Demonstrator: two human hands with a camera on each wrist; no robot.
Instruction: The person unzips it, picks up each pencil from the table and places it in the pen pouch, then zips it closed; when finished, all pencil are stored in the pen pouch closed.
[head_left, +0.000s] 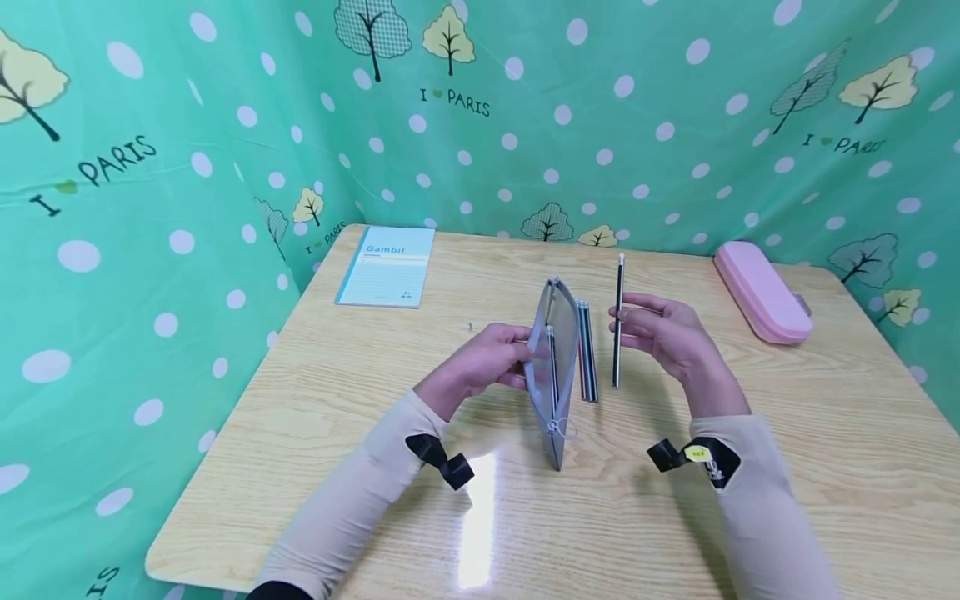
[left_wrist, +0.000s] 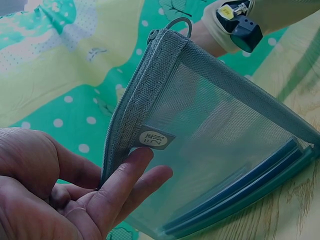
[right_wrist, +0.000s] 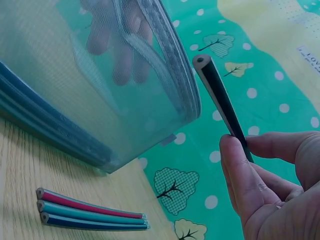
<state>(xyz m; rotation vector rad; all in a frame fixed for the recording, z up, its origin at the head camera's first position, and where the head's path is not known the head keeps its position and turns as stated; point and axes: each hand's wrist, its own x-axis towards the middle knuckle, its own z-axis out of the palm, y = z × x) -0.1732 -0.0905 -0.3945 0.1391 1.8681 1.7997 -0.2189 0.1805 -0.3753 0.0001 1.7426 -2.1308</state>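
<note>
My left hand (head_left: pixel 487 360) grips the open zip edge of a grey mesh pencil pouch (left_wrist: pixel 200 115), which stands upright on its lower edge on the table. Through the mesh in the left wrist view, pencils (left_wrist: pixel 232 187) lie along its bottom. To the right, my right hand (head_left: pixel 671 337) pinches a dark pencil (right_wrist: pixel 223 102) between thumb and fingers, raised beside the pouch. Three loose pencils (right_wrist: pixel 92 212), red, green and blue, lie side by side on the table between the pouch and that hand.
On the wooden table (head_left: pixel 360 367), a light blue notebook (head_left: pixel 386 271) lies at the back left. A pink pencil case (head_left: pixel 761 292) lies at the back right. The green dotted curtain (head_left: pixel 517 167) hangs behind and to the left.
</note>
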